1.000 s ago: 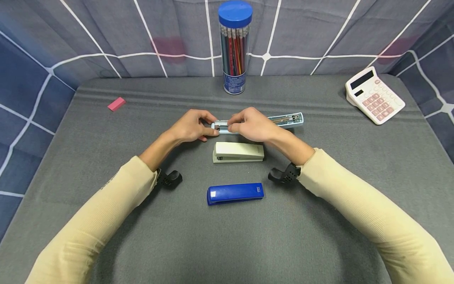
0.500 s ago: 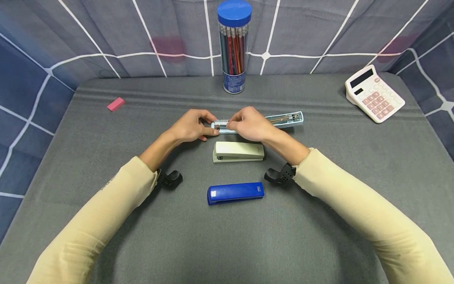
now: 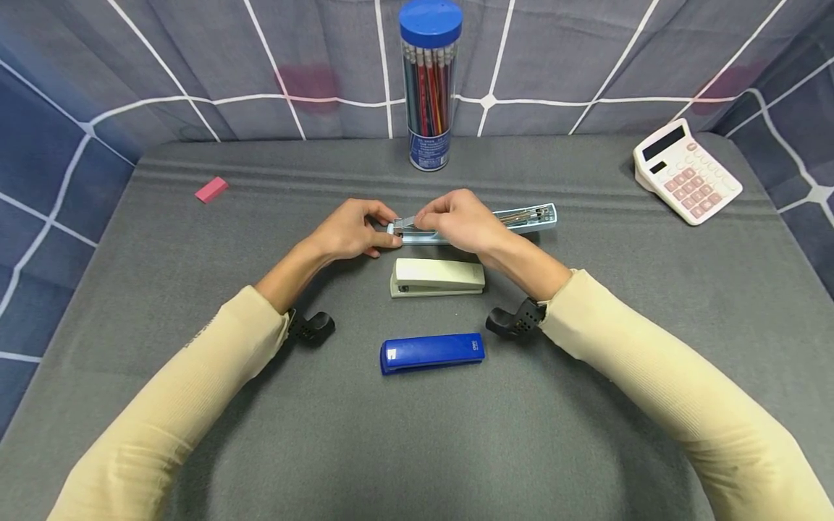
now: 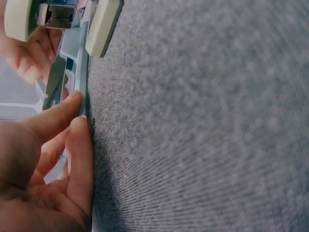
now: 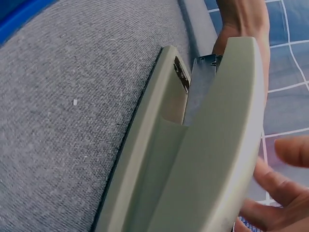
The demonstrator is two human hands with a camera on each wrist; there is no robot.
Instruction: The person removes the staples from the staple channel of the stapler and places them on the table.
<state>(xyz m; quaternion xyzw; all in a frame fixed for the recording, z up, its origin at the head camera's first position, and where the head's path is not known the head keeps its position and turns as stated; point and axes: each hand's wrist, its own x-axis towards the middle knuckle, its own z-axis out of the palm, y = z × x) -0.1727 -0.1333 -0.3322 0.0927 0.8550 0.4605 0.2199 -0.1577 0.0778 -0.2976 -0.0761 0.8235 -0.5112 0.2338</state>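
Note:
A light blue stapler point(image 3: 544, 215) lies opened out flat, its lid swung over to the right with a spring and metal parts showing. At the left end of its base, my left hand point(image 3: 345, 230) grips it between thumb and fingers. My right hand point(image 3: 465, 226) pinches the stapler's metal staple magazine point(image 3: 404, 223), whose left end is tilted above the base; in the left wrist view the magazine point(image 4: 55, 82) slants away from the base. Just in front sits a cream stapler point(image 3: 438, 276), which covers much of the right hand in the right wrist view.
A blue stapler point(image 3: 432, 353) lies nearer on the grey cloth. Behind the hands stands a blue-lidded tub of pencils point(image 3: 430, 87). A pink eraser point(image 3: 211, 189) is at the back left and a white calculator point(image 3: 687, 174) at the back right, before a checked curtain.
My right hand has risen slightly, and the metal magazine has come up from lying along the base to a tilt. The left hand keeps its grip in place.

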